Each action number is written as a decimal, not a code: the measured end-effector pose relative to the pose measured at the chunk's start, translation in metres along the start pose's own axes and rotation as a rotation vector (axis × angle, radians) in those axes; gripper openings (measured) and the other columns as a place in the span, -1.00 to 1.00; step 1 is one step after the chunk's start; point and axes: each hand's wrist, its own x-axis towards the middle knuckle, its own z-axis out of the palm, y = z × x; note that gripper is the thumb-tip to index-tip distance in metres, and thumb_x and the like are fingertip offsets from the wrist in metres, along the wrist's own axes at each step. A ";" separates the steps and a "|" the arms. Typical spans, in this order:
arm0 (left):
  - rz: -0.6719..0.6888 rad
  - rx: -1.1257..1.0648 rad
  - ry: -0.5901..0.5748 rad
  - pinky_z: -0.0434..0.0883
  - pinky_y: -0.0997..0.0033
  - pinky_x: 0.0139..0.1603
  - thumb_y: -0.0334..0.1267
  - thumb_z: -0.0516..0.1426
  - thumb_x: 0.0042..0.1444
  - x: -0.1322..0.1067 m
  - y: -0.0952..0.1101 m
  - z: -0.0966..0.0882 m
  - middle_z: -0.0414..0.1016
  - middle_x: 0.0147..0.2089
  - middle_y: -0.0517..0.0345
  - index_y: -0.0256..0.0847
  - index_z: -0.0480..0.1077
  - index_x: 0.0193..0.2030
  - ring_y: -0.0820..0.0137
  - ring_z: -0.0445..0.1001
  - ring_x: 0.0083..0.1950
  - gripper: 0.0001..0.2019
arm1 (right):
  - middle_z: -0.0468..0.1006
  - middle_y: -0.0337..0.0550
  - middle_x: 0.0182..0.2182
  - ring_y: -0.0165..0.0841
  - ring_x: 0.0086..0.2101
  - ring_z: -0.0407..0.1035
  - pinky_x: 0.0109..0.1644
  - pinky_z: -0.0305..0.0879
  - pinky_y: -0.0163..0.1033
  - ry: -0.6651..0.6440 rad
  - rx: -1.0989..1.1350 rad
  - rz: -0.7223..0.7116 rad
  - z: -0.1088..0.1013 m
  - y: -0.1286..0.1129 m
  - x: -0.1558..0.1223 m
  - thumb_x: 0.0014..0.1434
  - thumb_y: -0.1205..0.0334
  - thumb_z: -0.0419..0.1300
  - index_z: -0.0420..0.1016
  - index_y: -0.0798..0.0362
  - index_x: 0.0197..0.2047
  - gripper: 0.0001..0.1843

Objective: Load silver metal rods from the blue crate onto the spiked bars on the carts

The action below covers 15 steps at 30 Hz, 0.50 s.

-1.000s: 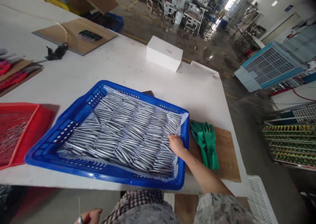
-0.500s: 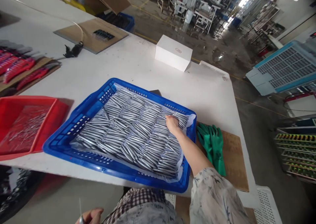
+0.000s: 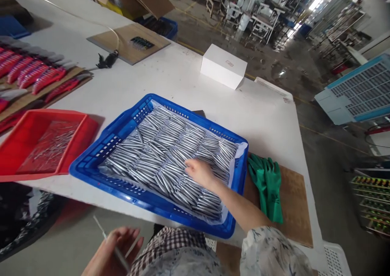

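A blue plastic basket (image 3: 122, 192), lined with white sheeting, holds rows of slim silver spindle-shaped pieces (image 3: 166, 178). My right hand (image 3: 199, 173) is over the middle of these rows, its fingers bent and drawn together. Whatever they pinch, if anything, is hidden. Low at the left, off the table's front edge, my left hand (image 3: 114, 247) grips a slender tool (image 3: 122, 260) with a thin metal tip pointing up and left. Its fingers are partly curled, with the thumb against the tool.
A red bin (image 3: 85, 132) with thin metal pieces stands left of the basket. Green gloves (image 3: 268, 186) lie on a brown board (image 3: 294, 199) to the right. Behind are a white box (image 3: 224, 67) and a cardboard sheet (image 3: 124, 50). Red-pink items (image 3: 36, 73) lie far left.
My right hand has moved left and nearer to me, from the basket's right end to its middle rows. My left hand has risen further into view with the slender tool.
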 end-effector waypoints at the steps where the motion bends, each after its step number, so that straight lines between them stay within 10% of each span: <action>1: -0.003 -0.006 -0.014 0.42 0.35 -0.25 0.07 0.17 -0.18 0.000 0.005 0.011 0.45 -0.35 0.30 -0.07 0.32 -0.48 0.35 0.41 -0.18 -0.73 | 0.50 -0.31 -0.18 -0.43 -0.21 0.37 -0.19 0.19 -0.42 -0.089 0.114 -0.132 0.008 -0.023 -0.012 0.17 0.14 0.01 0.36 -0.10 -0.06 -0.73; 7: 0.100 0.059 -0.209 0.40 0.32 -0.09 0.00 0.18 -0.17 -0.028 0.011 0.064 0.47 -0.06 0.12 -0.05 0.37 -0.10 0.17 0.38 0.00 -0.56 | 0.54 -0.26 -0.40 -0.37 -0.34 0.40 -0.39 0.16 -0.40 -0.252 0.198 -0.332 0.040 -0.102 -0.055 0.07 0.04 0.10 0.46 0.01 -0.29 -0.74; 15: 0.138 0.374 -0.263 0.12 0.10 0.18 -0.02 0.18 -0.13 -0.034 -0.005 0.054 0.32 0.12 0.16 0.07 0.24 0.06 0.16 0.14 0.21 -0.46 | 0.50 -0.22 -0.19 -0.38 -0.17 0.34 -0.16 0.15 -0.36 0.104 -0.123 0.044 -0.023 0.007 0.050 0.21 0.17 -0.02 0.38 -0.06 -0.07 -0.74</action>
